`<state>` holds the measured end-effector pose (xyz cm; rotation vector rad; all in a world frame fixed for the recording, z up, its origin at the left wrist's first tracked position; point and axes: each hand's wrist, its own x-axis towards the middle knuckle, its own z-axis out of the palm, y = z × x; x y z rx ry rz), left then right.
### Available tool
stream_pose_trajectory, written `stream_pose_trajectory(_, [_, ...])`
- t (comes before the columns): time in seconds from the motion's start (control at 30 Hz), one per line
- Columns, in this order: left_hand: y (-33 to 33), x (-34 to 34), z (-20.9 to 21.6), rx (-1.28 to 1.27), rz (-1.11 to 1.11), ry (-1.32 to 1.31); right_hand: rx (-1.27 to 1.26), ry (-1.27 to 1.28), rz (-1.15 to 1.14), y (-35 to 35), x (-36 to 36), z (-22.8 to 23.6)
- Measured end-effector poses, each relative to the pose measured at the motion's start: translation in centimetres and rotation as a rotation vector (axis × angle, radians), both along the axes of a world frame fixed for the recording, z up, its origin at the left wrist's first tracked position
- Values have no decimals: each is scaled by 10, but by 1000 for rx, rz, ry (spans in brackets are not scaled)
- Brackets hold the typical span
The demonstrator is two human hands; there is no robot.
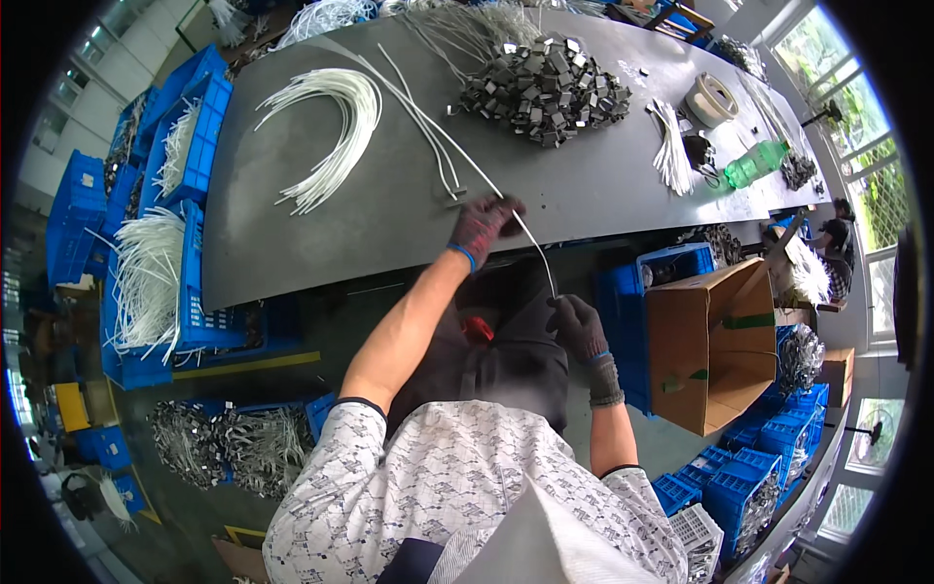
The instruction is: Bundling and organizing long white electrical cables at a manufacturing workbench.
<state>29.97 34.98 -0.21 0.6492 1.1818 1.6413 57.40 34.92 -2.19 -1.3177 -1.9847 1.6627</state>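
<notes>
My left hand [484, 222], in a dark glove with red on it, is closed around a thin white cable [537, 243] at the table's near edge. The cable bends down past that edge to my right hand [581, 331]. That hand, in a dark grey glove, pinches the cable's lower end in front of my body. Up and to the left, more white strands [418, 115] run across the table behind my left hand. A curved bundle of white cables [352, 117] lies farther left. Beyond my hands is a heap of small dark grey blocks [550, 92].
The grey table [292, 243] spans the far side. On its right are a tape roll [712, 100], a green bottle [757, 165] and a short white bundle [671, 151]. Blue crates of white cables [151, 277] stand left. An open cardboard box [681, 360] stands at my right.
</notes>
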Motion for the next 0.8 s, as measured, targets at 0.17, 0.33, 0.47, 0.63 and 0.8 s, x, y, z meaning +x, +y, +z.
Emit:
stream_pose_trajectory(0.17, [-3, 8, -10, 43, -18, 62, -89, 234, -260, -3, -53, 13])
stream_pose_trajectory(0.33, [-31, 37, -19, -39, -19, 314, -54, 409, -311, 14, -97, 14])
stream_pose_trajectory(0.47, [-32, 23, -20, -99, -54, 384, -71, 282, -318, 30, -118, -7])
stream_pose_trajectory(0.63, [-11, -52, -15, -310, -75, 544, -163, 468, -277, 62, -168, -8])
stream_pose_trajectory(0.8, [-1, -144, -24, -426, 9, 865, 372, 178, -340, 165, -183, -26])
